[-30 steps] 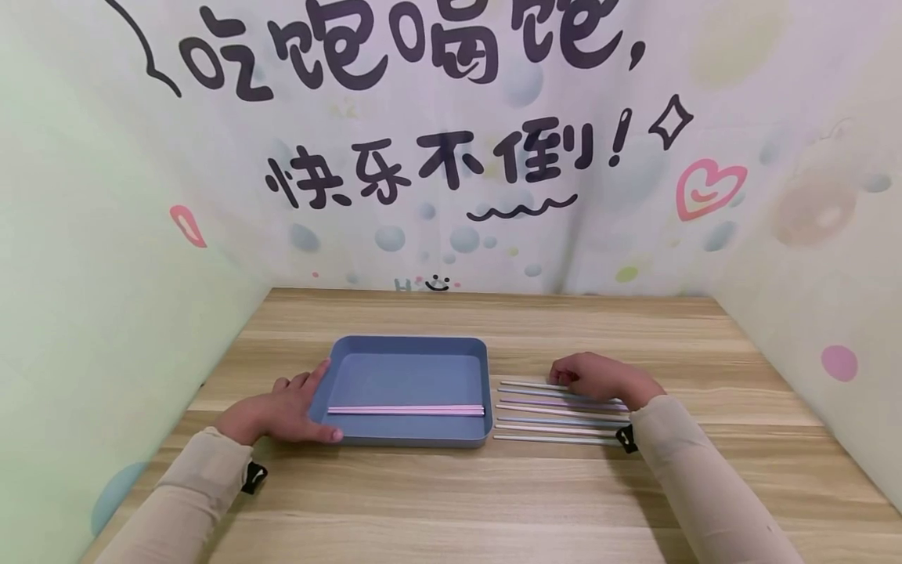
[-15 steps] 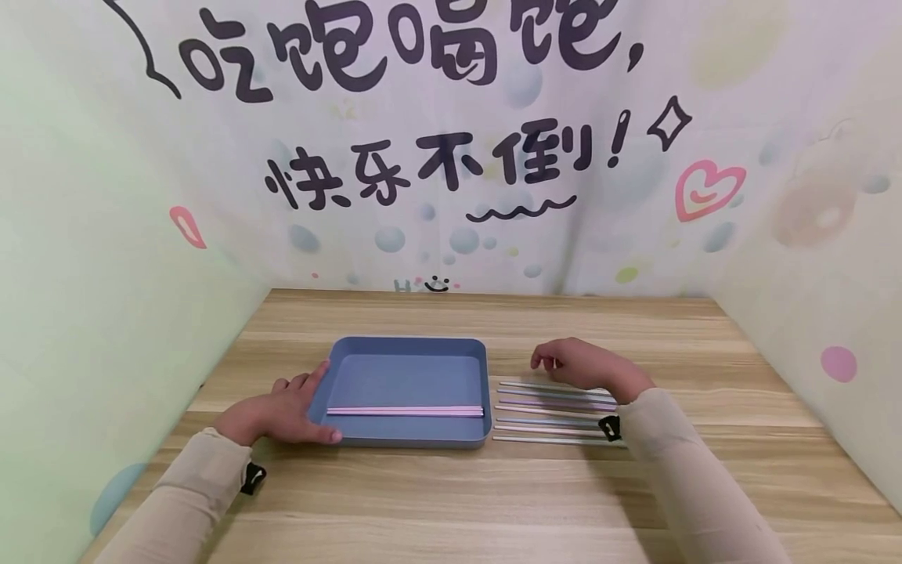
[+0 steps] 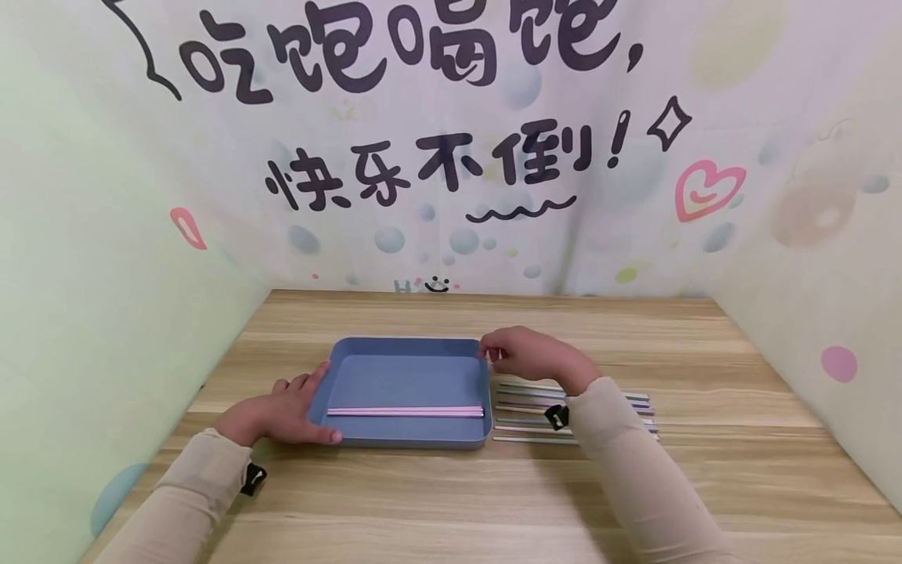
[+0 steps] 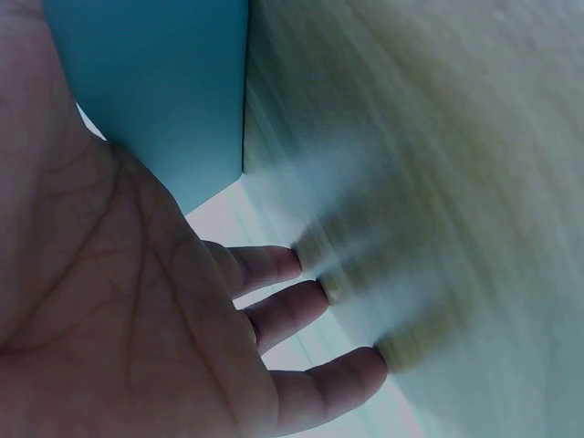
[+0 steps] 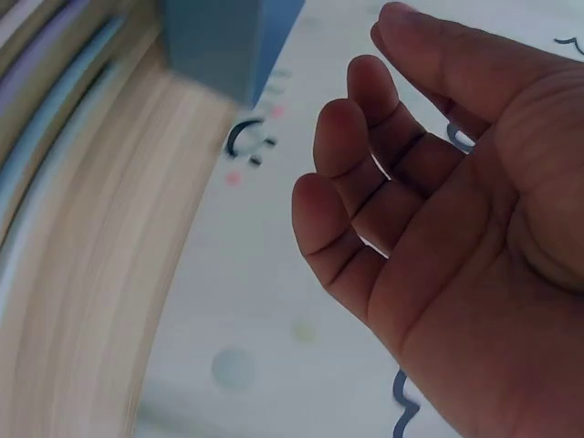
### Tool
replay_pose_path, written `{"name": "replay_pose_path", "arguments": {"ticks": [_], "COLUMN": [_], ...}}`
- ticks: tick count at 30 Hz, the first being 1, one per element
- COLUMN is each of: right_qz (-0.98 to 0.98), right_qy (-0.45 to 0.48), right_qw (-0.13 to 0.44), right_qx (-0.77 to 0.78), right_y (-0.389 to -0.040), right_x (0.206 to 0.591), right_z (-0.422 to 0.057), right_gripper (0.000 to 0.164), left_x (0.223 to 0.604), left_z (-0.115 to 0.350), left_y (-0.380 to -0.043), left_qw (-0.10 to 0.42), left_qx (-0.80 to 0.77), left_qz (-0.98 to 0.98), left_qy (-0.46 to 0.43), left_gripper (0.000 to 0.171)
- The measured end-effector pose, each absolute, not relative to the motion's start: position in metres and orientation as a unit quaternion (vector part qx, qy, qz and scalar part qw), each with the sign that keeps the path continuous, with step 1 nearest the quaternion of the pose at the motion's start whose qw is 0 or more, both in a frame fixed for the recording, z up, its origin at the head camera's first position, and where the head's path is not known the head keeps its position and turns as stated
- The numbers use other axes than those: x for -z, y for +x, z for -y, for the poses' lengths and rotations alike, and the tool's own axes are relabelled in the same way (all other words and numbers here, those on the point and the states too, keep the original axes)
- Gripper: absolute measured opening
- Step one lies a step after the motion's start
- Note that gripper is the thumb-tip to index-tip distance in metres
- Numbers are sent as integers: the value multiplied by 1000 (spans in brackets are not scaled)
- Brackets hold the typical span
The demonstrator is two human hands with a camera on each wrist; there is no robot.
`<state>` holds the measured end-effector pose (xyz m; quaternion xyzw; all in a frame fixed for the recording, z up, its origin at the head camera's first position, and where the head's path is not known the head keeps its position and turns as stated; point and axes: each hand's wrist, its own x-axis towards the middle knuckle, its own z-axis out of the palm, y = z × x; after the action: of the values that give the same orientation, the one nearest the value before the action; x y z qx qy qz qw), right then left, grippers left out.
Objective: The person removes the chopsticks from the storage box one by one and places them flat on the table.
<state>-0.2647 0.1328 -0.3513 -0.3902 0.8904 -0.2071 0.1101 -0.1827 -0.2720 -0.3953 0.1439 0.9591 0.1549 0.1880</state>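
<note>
My left hand rests along the left side of a blue-grey rectangular tray, thumb near its front left corner. In the left wrist view, several of its fingers are extended with tips on the tabletop, beside the tray wall. Pink chopsticks lie side by side across the front part of the tray. My right hand hovers by the tray's back right corner. Its fingers are loosely bent with nothing between them in the right wrist view. Several chopsticks lie in a row right of the tray, partly hidden by the right arm.
All of this stands on a wood-grain table. A printed cloth with large black writing hangs behind its back edge. Pale walls rise on the left and right.
My right hand has moved left from above the row of chopsticks to the tray's back right corner, uncovering their right ends. The left hand, the tray and the pink chopsticks have stayed put.
</note>
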Motion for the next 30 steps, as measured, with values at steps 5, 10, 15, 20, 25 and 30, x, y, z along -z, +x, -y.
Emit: {"name": "replay_pose_path", "arguments": {"ticks": [5,10,15,20,25,30], "right_qz": [-883,-879,-874,-869,-861,-855], "right_qy": [-399,-408,-417,-425,-443,-453], "right_qw": [116,131,137,142,147,161], "right_qx": [218,209,210,212,202,196], "right_y": [-266,-266,-264,-264,-266,-268], "right_x": [350,352,353,356,360,367], "right_z": [-104,-79,-61,-49,-36,-21], "right_gripper": [20,19,19,19,20,21], "left_x": [396,399,401,401,397,397], "left_z": [273,274,274,273,271,273], "left_y": [-183,-183,-185,-186,-184,-184], "left_qw": [185,185,185,187,189,189], "left_qx": [-159,-164,-162,-160,-161,-158], "left_qz": [-959,-958,-958,-959,-958,-959], "left_qy": [142,144,144,142,140,139], "left_gripper": [125,126,128,128,126,126]}}
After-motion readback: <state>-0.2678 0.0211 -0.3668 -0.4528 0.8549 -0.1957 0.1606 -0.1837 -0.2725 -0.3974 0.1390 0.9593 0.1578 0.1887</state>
